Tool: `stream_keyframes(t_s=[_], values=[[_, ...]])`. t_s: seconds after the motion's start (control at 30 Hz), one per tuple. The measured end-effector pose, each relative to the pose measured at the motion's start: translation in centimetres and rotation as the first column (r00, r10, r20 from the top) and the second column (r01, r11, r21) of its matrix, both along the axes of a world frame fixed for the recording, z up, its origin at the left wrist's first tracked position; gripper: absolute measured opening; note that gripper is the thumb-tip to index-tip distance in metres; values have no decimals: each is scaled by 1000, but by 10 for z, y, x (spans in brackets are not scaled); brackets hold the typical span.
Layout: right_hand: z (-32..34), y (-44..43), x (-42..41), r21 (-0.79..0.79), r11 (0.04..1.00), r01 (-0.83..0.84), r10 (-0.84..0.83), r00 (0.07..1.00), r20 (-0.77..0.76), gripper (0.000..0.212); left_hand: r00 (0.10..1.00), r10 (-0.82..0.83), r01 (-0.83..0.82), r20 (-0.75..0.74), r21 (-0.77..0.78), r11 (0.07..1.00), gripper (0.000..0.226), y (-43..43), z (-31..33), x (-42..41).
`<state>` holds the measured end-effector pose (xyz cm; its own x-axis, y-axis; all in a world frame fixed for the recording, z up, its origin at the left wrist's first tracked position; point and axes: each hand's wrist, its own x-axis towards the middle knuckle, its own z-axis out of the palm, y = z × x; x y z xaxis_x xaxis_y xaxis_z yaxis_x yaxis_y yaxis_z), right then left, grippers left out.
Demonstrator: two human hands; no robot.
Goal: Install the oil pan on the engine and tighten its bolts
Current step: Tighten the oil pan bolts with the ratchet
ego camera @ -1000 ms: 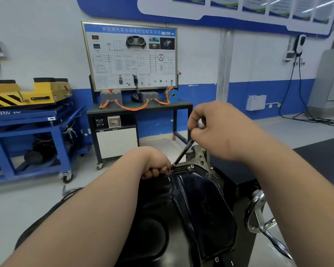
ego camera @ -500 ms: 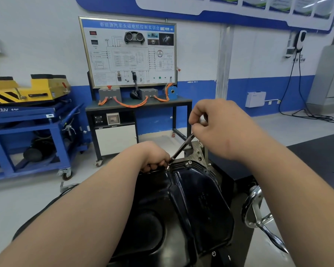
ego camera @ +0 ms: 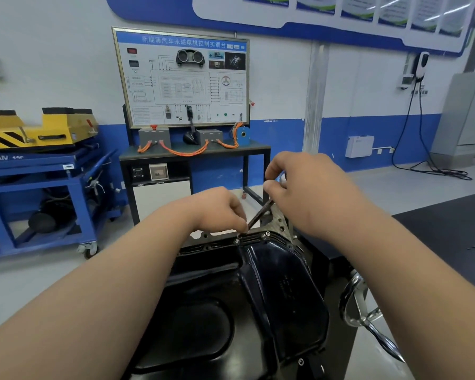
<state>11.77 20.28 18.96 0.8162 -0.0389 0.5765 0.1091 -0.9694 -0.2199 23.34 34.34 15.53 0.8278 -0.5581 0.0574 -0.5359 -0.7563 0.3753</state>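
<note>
The black oil pan (ego camera: 280,294) lies on the engine in front of me, its flange running along the far edge with a bolt (ego camera: 268,233) showing there. A slim dark ratchet extension (ego camera: 259,218) slants down to the far flange. My right hand (ego camera: 305,193) grips the chrome top of this tool. My left hand (ego camera: 221,212) pinches its lower end just above the flange; the bolt under the tip is hidden.
A chrome hand wheel (ego camera: 361,305) of the engine stand sticks out at the right. Beyond the engine stand a black training bench with a wiring board (ego camera: 181,78), a blue cart (ego camera: 39,187) with a yellow lift at left, and a dark floor mat (ego camera: 450,231) at right.
Both hands stay on the tool at the same flange spot; the view has shifted slightly. No clear turn of the tool is visible.
</note>
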Motion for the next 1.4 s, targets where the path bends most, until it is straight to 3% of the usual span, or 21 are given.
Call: stream_keyframes(t_s=[0.13,0.33,0.43,0.53,0.7,0.8,0.9,1.0,1.2,1.3,1.4], values=[[-3,0,1,51,997,58,-56,997,-44,12,968,-150,162,202,-42,986,23,-4,8,-21],[7,-1,1,60,998,25,-15,986,-164,17,917,-171,236,360,-145,961,24,-4,-5,-25],[13,1,2,60,998,-7,20,979,-205,19,923,-169,232,346,-150,961,16,-4,-2,-26],[16,3,0,35,998,-51,58,975,-213,3,920,-206,256,333,-112,960,17,0,2,-27],[18,4,-2,-3,992,-125,120,962,-244,18,907,-257,286,334,-37,958,13,4,8,-31],[15,8,2,-90,996,5,-18,989,-146,17,915,-237,266,328,-48,963,15,2,3,-29],[11,13,8,-113,989,96,-103,993,-61,20,925,-125,192,358,-158,969,25,-4,-5,-27],[12,11,8,-94,993,68,-77,992,-96,20,916,-106,218,387,-258,941,25,-8,-5,-27],[21,9,-1,-121,988,-97,61,961,-271,27,941,-226,280,251,-204,938,14,1,5,-25],[19,12,1,-195,981,-18,-16,986,-168,24,944,-225,278,243,-215,936,3,1,1,-26],[15,17,6,-225,973,51,-69,995,-74,19,938,-138,238,319,-301,923,19,-4,-5,-27]])
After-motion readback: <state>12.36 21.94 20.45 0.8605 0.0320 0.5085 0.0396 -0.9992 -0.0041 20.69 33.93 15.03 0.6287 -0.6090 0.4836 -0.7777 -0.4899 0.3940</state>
